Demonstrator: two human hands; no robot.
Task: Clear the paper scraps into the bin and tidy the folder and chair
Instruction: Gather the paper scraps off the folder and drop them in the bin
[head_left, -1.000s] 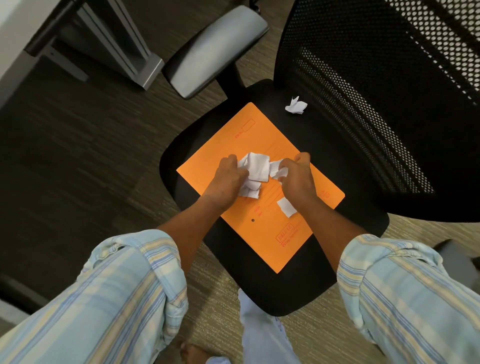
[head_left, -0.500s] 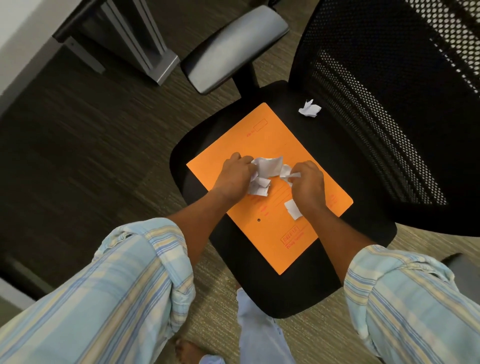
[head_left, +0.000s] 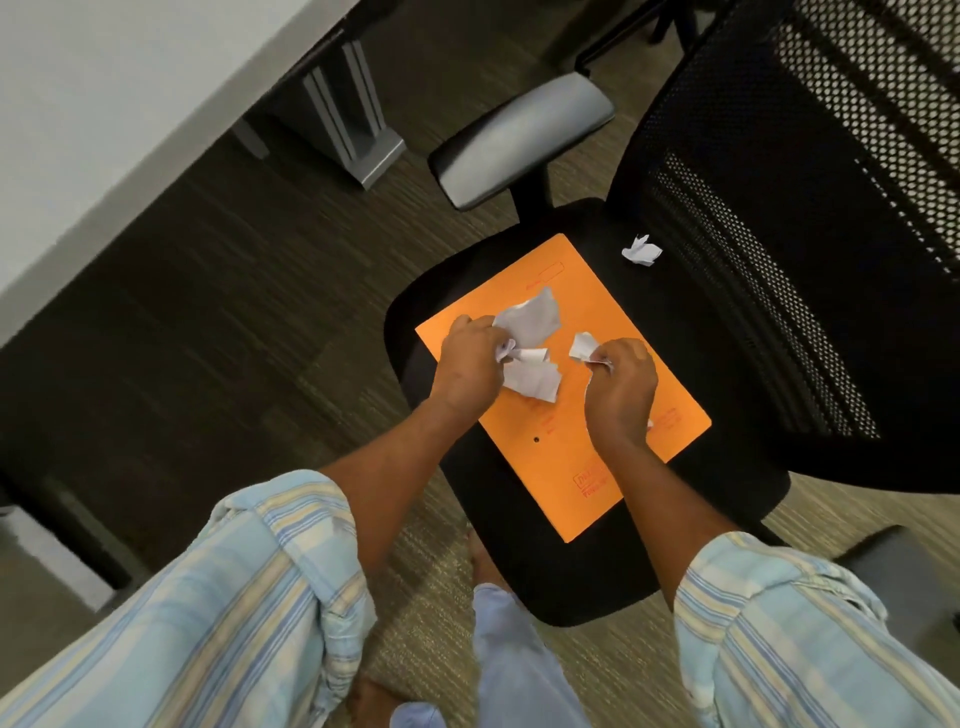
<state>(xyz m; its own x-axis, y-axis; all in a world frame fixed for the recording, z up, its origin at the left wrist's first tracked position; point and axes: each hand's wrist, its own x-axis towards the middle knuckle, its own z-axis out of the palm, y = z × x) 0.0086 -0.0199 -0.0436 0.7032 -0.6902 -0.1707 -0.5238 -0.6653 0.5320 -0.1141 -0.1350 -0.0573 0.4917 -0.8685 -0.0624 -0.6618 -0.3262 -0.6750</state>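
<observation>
An orange folder (head_left: 566, 452) lies flat on the black seat of an office chair (head_left: 561, 577). My left hand (head_left: 467, 369) is closed on a bunch of white paper scraps (head_left: 530, 343) above the folder's middle. My right hand (head_left: 621, 395) pinches a small white scrap (head_left: 583, 345) a short way to the right of it. One crumpled scrap (head_left: 642, 251) sits alone on the seat near the mesh backrest (head_left: 810, 249). A scrap edge peeks out under my right hand. No bin is in view.
The chair's grey armrest (head_left: 519, 137) sticks out at the seat's far left. A white desk (head_left: 104, 114) with a grey metal leg (head_left: 353, 114) stands to the upper left. Carpet floor surrounds the chair. My legs and bare foot are close to the seat's front.
My hands have drawn apart, the left keeping most of the scraps, the right holding one small piece. The loose scrap near my right wrist is now mostly covered by that hand.
</observation>
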